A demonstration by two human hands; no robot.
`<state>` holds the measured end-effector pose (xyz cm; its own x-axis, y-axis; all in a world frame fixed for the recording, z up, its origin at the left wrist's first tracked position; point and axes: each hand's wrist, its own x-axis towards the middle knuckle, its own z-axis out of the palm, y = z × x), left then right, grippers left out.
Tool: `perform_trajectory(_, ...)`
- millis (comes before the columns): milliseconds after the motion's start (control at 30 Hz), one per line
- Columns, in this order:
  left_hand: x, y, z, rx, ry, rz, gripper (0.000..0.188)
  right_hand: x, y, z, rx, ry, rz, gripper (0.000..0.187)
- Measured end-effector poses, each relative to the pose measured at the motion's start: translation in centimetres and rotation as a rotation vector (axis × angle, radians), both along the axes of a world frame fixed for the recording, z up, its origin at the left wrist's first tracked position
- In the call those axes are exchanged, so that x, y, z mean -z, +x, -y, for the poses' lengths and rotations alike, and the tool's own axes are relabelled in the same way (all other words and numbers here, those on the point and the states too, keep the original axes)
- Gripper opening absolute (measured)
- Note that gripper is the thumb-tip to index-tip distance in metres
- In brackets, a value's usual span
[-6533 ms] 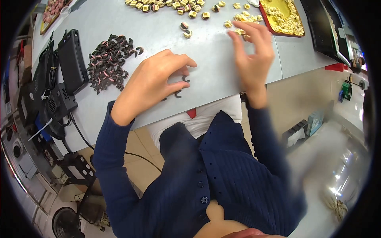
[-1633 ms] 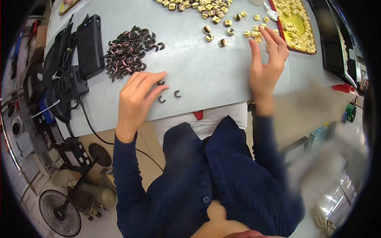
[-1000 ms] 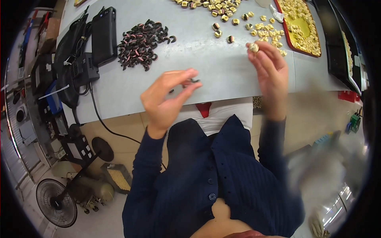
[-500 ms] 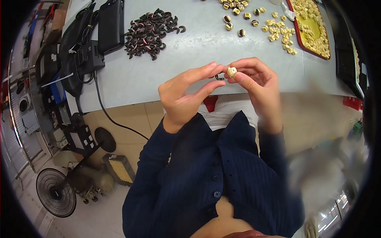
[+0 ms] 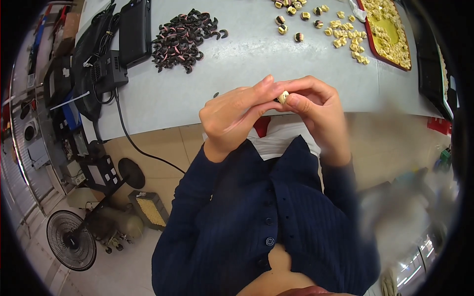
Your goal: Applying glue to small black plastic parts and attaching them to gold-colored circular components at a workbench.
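My left hand [image 5: 237, 109] and my right hand [image 5: 320, 106] meet above the table's near edge, fingertips touching. Between thumb and fingers, my right hand pinches a small cream-coloured block [image 5: 283, 97]. My left fingertips press a small black curved piece against its left side; only a dark sliver of that piece shows, the rest being hidden by fingers. Farther off lies a heap of black curved pieces with pink parts [image 5: 180, 42]. Loose cream blocks [image 5: 340, 33] are scattered at the far right, beside several cream blocks fitted with dark pieces [image 5: 298, 37].
A red-rimmed tray [image 5: 390, 63] with a yellow floor holds many cream blocks at the far right. On the left of the grey table [image 5: 247, 54] are a black case [image 5: 136, 32], a black power unit [image 5: 114, 69] and cables. A fan [image 5: 71, 240] stands on the floor.
The hands have come together. The black piece, earlier apart in my left fingertips, now sits against the cream block, which has shifted slightly left and turned. The view has shifted a little.
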<state>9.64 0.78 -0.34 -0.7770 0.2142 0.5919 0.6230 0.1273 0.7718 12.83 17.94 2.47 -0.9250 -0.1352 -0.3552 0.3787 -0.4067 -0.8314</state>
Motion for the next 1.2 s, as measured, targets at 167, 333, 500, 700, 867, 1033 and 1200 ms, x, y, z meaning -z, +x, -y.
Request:
perform_trajectory(167,0.3,0.3,-0.2,0.012,-0.005,-0.038,0.046,0.6,0.0,-0.2,-0.057,-0.042,-0.062,0.025)
perform_trajectory(333,1.5,0.4,-0.1,0.007,0.038,-0.132,0.031,0.5,0.0,0.2,-0.120,-0.012,-0.054,0.029)
perform_trajectory(500,1.3,0.9,1.1,0.011,-0.125,-0.176,0.030,0.9,0.5,0.6,-0.149,0.026,-0.014,0.031)
perform_trajectory(700,0.6,1.4,4.3,-0.385,-0.393,-0.157,0.040,2.5,0.3,-1.0,0.118,0.504,-0.379,0.021)
perform_trajectory(867,1.2,1.6,5.8,-0.398,-0.523,0.011,0.031,3.6,-2.9,-2.6,0.308,1.056,-0.553,0.024)
perform_trajectory(1033,1.5,1.1,5.6,-0.369,-0.508,0.016,0.031,4.0,-3.8,-4.3,0.576,1.468,-0.757,0.032)
perform_trajectory(1200,1.6,1.3,4.9,-0.378,-0.421,0.043,0.029,4.8,-4.9,-7.0,0.539,1.529,-0.587,0.024)
